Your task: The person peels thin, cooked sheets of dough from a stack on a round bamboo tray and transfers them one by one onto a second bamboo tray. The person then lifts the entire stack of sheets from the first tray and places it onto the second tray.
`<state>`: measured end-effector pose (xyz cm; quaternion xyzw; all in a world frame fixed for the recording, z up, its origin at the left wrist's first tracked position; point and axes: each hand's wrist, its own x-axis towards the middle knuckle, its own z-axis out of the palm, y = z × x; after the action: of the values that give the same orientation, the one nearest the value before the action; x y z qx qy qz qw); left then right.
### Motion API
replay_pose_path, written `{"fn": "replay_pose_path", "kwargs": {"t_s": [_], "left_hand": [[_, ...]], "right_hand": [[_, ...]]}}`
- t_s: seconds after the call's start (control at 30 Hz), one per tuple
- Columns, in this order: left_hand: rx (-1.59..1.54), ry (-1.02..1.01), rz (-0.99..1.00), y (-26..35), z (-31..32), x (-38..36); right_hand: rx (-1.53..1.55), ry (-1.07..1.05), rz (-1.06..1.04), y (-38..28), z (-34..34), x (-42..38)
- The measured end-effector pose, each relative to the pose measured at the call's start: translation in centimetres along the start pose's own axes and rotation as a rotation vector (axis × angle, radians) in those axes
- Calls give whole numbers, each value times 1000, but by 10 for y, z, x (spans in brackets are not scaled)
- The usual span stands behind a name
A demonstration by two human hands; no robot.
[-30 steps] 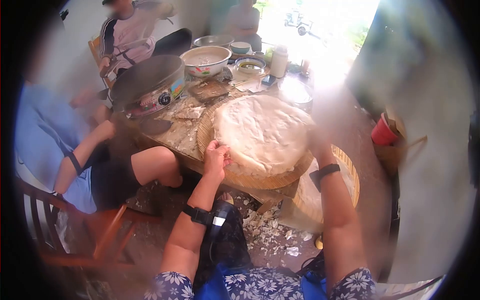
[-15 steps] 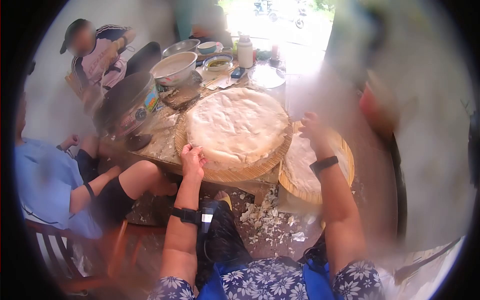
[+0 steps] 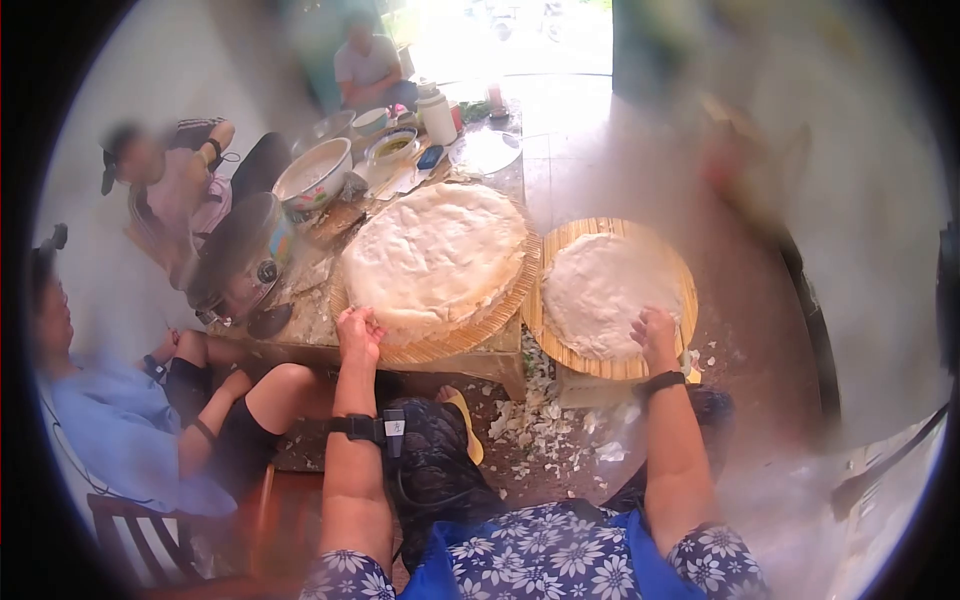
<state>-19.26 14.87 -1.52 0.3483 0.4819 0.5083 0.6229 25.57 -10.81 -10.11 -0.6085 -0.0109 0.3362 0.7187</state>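
A large pale sheet of dough (image 3: 435, 255) lies on a round woven tray (image 3: 450, 342) on the low table. My left hand (image 3: 360, 330) is at the near left edge of this sheet, its fingers bent together; whether they pinch the edge is too small to tell. To the right, a smaller pale sheet (image 3: 600, 285) rests on a second round woven tray (image 3: 683, 290). Over this sheet's right part is my right hand (image 3: 654, 330), with its fingers curled and partly apart, nothing visible in them.
Bowls, including a flowered basin (image 3: 313, 178), a white flask (image 3: 436, 118) and a large pot (image 3: 245, 250) stand on the table (image 3: 300, 312). People sit at the left and far side. Pale scraps (image 3: 540, 440) litter the floor.
My view has turned to the right. My right hand has come down and nearer, over the smaller sheet. My left hand stays by the large sheet's near left edge.
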Motion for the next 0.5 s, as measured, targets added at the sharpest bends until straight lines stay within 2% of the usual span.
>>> {"fn": "replay_pose_path", "kwargs": {"t_s": [0.2, 0.33, 0.5], "left_hand": [[126, 143, 71, 12, 22, -25], [289, 222, 161, 15, 24, -36], [337, 189, 215, 13, 22, -41]], "right_hand": [[-8, 230, 40, 20, -46, 28], [-191, 375, 55, 30, -58, 32], [-101, 316, 137, 23, -65, 24]]}}
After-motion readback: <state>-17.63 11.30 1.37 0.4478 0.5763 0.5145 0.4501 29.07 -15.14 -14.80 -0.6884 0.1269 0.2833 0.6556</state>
